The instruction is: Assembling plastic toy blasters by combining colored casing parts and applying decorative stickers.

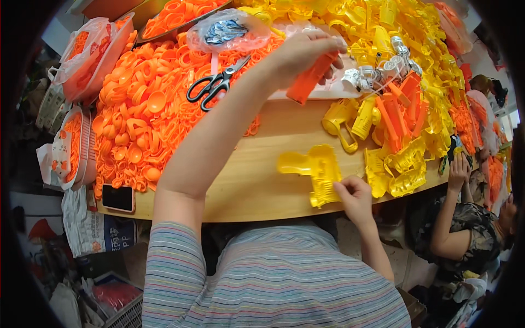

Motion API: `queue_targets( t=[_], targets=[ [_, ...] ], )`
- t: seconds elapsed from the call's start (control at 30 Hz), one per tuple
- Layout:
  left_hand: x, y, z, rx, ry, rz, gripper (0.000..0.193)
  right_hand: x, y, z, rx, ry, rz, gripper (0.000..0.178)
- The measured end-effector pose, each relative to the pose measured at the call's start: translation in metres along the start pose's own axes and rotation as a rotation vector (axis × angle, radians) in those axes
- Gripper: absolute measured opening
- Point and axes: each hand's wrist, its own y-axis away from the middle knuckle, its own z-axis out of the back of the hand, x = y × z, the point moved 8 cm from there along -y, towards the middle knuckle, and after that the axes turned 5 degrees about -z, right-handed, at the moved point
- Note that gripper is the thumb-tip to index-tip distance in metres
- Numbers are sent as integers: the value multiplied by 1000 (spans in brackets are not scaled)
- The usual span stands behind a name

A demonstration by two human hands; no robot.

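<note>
My left hand reaches over the far side of the table, its fingers closed round an orange oblong plastic part that points down toward me. Small pale parts lie under and beside those fingers, too hidden to tell apart. Near the front edge, my right hand pinches the lower corner of a yellow plastic shell half, shaped like a toy gun body, with its ribbed hollow side up. Right of that hand, more yellow shell halves lie in a heap, with several orange oblong parts behind them.
Orange plastic pieces pile up at left, with black-handled scissors on them. A phone lies at the front left edge. Yellow parts fill the far right, beside clear and silvery mechanisms. Another person sits at right.
</note>
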Motion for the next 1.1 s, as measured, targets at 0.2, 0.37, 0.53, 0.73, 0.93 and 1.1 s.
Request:
queue_targets(
  t=[0.2, 0.37, 0.53, 0.73, 0.93, 1.1],
  targets=[
    [-34, 58, 13, -10, -25, -46, 24, 26, -11, -72, 58, 289, 192, 21],
    [-32, 111, 15, -43, -3, 42, 27, 43, -13, -101, 97, 313, 216, 23],
    [-15, 152, -7, 50, 57, 149, 23, 88, -3, -77, -158, 89, 475, 45],
    [25, 182, -46, 228, 189, 318, 25, 104, -2, -73, -292, -66, 673, 45],
    [34, 192, -12, 33, 138, 253, 23, 62, -15, -110, 206, -426, 134, 26],
    [49, 223, 31, -253, -314, 292, 23, 70, -13, -105, 340, -742, -45, 31]
  ],
)
